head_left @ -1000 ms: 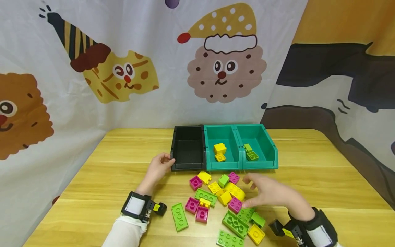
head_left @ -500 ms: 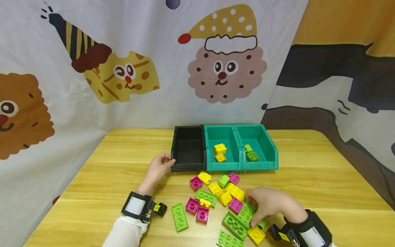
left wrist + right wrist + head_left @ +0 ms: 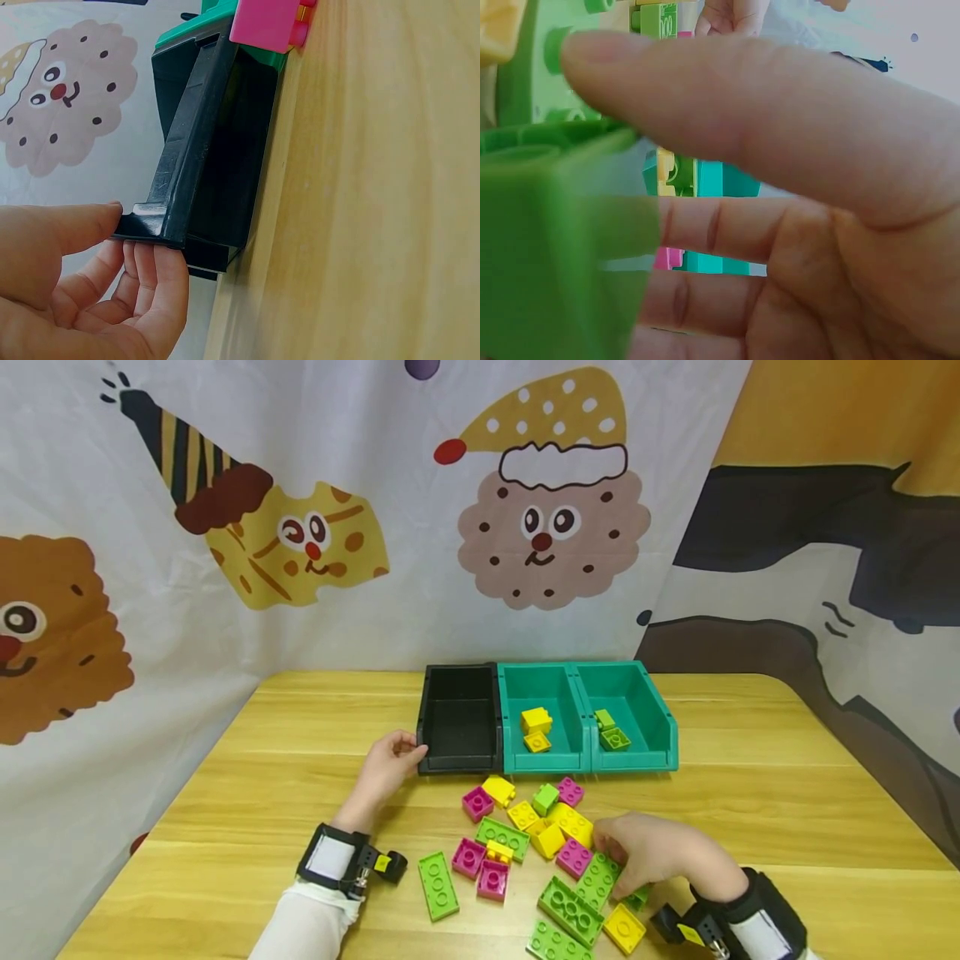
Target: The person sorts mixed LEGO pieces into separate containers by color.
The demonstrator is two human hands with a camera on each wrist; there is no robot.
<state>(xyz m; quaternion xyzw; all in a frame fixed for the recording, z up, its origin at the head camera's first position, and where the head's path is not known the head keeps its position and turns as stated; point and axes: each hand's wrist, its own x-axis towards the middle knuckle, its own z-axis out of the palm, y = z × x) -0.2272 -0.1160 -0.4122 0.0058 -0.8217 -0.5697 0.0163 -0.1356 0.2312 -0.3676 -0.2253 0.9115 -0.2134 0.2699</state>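
Note:
My left hand (image 3: 388, 767) pinches the front left corner of a black storage bin (image 3: 459, 731); in the left wrist view the thumb lies above its rim and the fingers below. My right hand (image 3: 663, 853) is low over the right side of a pile of toy building bricks. Its thumb and fingers lie beside a studded green brick (image 3: 598, 881), with a smaller green brick (image 3: 637, 897) partly under the hand. In the right wrist view a green block (image 3: 547, 255) hides the fingertips, so I cannot tell whether they hold anything. A magenta brick (image 3: 574, 857) lies close by.
Two teal bins (image 3: 545, 763) adjoin the black one; yellow bricks (image 3: 536, 721) sit in the middle bin, green bricks (image 3: 615, 739) in the right one. More yellow, green and magenta bricks (image 3: 492, 880) are scattered on the wooden table (image 3: 292, 735). A printed curtain (image 3: 420, 627) hangs behind.
My right hand has come down and toward the person, from beside the magenta bricks to the green bricks, and has barely moved in the last half second. My left hand stays on the black bin.

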